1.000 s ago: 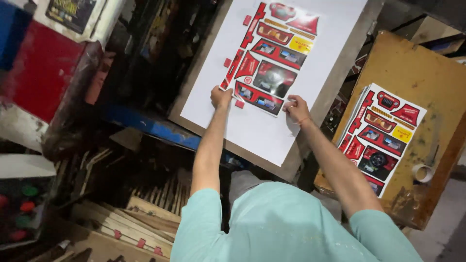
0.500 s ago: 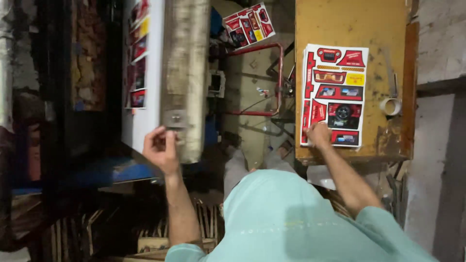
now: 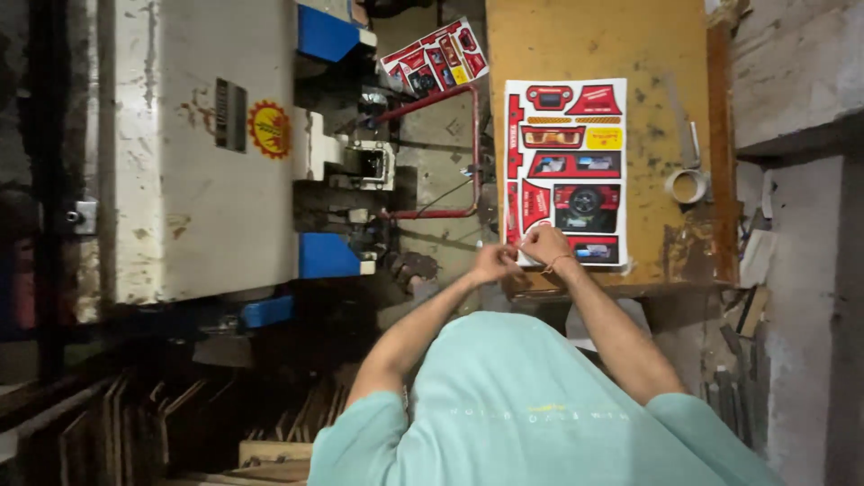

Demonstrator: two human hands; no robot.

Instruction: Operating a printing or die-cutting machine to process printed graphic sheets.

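I noted a dim workshop: grey concrete wall [image 3: 801, 81] on the right, worn yellow table [image 3: 594, 45], and a stained white machine [image 3: 193, 153] on the left.

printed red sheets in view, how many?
2. One printed sheet lies on the yellow table, both hands at its near corner; a second sheet sits beyond the machine. Stacked sheets underneath could be hidden.
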